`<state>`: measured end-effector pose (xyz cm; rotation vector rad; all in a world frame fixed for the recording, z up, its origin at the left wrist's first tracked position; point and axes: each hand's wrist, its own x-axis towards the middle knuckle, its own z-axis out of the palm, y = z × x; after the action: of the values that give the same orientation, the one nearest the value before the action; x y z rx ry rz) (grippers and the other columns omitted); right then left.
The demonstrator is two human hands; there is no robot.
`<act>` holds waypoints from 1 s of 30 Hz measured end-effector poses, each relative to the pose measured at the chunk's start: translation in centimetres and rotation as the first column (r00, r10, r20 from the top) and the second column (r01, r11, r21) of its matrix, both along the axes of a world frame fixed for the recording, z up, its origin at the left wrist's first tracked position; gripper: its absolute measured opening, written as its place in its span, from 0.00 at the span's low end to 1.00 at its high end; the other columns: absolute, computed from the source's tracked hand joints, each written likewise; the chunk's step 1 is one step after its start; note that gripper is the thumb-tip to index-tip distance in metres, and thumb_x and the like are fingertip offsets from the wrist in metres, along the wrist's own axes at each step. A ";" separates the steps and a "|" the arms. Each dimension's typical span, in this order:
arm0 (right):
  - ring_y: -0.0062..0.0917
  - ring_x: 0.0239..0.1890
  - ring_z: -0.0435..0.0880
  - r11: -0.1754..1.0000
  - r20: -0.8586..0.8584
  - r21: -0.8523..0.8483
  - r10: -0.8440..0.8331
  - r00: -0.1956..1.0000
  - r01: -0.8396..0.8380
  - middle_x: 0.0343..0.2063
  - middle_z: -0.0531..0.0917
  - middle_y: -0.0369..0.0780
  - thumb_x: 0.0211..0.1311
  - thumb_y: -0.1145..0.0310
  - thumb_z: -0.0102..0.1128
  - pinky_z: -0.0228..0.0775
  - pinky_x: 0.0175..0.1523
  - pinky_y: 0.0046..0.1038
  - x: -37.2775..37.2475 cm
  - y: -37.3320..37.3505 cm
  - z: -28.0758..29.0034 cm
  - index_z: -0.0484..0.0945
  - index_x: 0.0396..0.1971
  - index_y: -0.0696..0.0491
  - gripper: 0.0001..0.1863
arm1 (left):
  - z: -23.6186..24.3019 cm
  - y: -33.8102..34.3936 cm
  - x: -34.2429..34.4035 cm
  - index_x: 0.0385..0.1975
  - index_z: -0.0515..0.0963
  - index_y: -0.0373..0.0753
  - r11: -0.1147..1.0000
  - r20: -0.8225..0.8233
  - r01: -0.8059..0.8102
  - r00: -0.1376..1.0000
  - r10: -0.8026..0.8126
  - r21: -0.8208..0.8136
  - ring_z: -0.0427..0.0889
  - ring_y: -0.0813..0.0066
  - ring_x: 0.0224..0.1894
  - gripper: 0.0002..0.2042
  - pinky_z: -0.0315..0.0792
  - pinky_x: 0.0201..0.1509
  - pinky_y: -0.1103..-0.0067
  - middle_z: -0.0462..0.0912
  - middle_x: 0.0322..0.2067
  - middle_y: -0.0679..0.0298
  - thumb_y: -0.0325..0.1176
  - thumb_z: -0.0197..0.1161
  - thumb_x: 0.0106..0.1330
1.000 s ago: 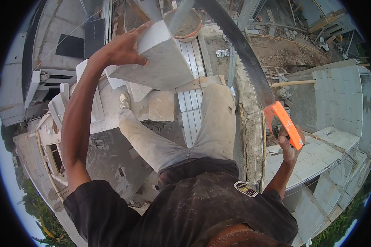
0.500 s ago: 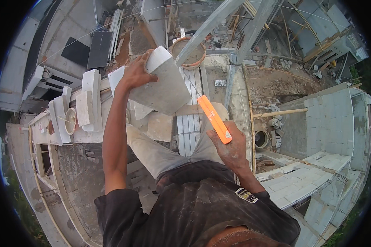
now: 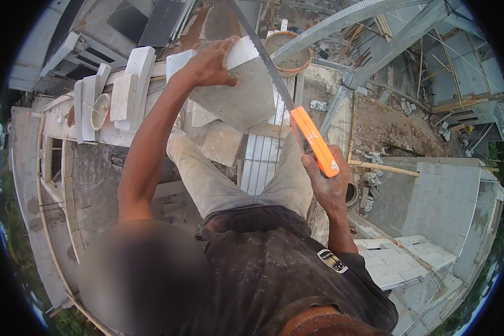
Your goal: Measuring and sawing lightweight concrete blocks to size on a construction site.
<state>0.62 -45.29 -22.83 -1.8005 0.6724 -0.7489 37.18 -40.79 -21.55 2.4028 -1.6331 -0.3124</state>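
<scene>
My right hand [image 3: 329,182] is closed around the orange handle of a handsaw [image 3: 315,143]. Its long toothed blade slants up and left, passing along the right edge of a pale grey lightweight block [image 3: 243,98]. Whether the teeth touch the block, I cannot tell. My left hand [image 3: 211,66] clasps the block's upper left part, fingers over the top and thumb on the near face. The block is tilted above my legs, and its underside is hidden. Broken block pieces [image 3: 221,143] lie just below it.
A round mortar tub [image 3: 288,53] stands beyond the block. Metal beams [image 3: 386,53] slant across the upper right. To the left, several cut blocks [image 3: 137,84] and a small bucket [image 3: 100,111] rest on the wall top. Rubble [image 3: 414,106] covers ground at right.
My right hand has swung the saw so its blade now shows alongside the block's right edge. My left hand keeps hold of the block. The whole view has shifted.
</scene>
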 end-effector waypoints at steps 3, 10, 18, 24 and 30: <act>0.16 0.24 0.75 1.000 0.008 -0.010 -0.026 1.000 0.026 0.22 0.79 0.34 0.62 0.61 0.72 0.69 0.31 0.23 -0.5 -0.2 -1.2 0.77 0.35 0.56 0.16 | 0.2 -1.0 -0.4 0.73 0.55 0.35 0.998 -0.015 0.043 0.999 -0.042 0.039 0.74 0.46 0.62 0.52 0.69 0.66 0.65 0.72 0.62 0.45 0.44 0.75 0.45; 0.15 0.26 0.74 0.990 -0.005 0.052 -0.132 0.991 0.133 0.24 0.77 0.32 0.61 0.58 0.74 0.68 0.33 0.22 -2.9 0.1 -2.7 0.77 0.34 0.57 0.19 | 0.4 -3.7 -3.2 0.72 0.60 0.41 0.997 0.009 0.081 0.997 -0.081 -0.007 0.78 0.50 0.58 0.50 0.72 0.62 0.64 0.74 0.61 0.49 0.45 0.74 0.44; 0.15 0.25 0.74 0.986 0.014 -0.024 -0.168 0.986 0.168 0.24 0.78 0.32 0.60 0.63 0.75 0.68 0.33 0.21 -3.9 -1.8 -1.4 0.76 0.35 0.56 0.17 | 1.2 -2.6 -4.6 0.72 0.61 0.42 0.995 -0.037 0.096 0.995 -0.096 -0.003 0.78 0.51 0.60 0.51 0.70 0.66 0.67 0.75 0.62 0.50 0.42 0.77 0.43; 0.15 0.26 0.78 0.984 0.040 0.026 -0.174 0.984 0.173 0.22 0.79 0.35 0.61 0.63 0.73 0.71 0.34 0.22 -0.6 1.2 -1.3 0.76 0.35 0.57 0.15 | 1.5 -3.3 -3.7 0.72 0.60 0.42 0.991 0.004 0.124 0.992 -0.124 0.045 0.77 0.51 0.61 0.52 0.69 0.69 0.67 0.74 0.63 0.49 0.42 0.78 0.40; 0.14 0.23 0.72 0.988 0.092 -0.011 -0.155 0.984 0.157 0.22 0.77 0.32 0.62 0.61 0.73 0.67 0.30 0.21 -0.4 0.5 -1.4 0.76 0.33 0.56 0.16 | 0.5 -1.7 -3.5 0.73 0.57 0.40 0.995 0.055 0.101 0.993 -0.100 -0.011 0.77 0.46 0.58 0.50 0.71 0.65 0.64 0.72 0.63 0.47 0.43 0.74 0.46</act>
<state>0.18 -44.76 -24.20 -1.7327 0.7543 -0.9388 33.66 -42.46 -21.00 2.3432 -1.7777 -0.2538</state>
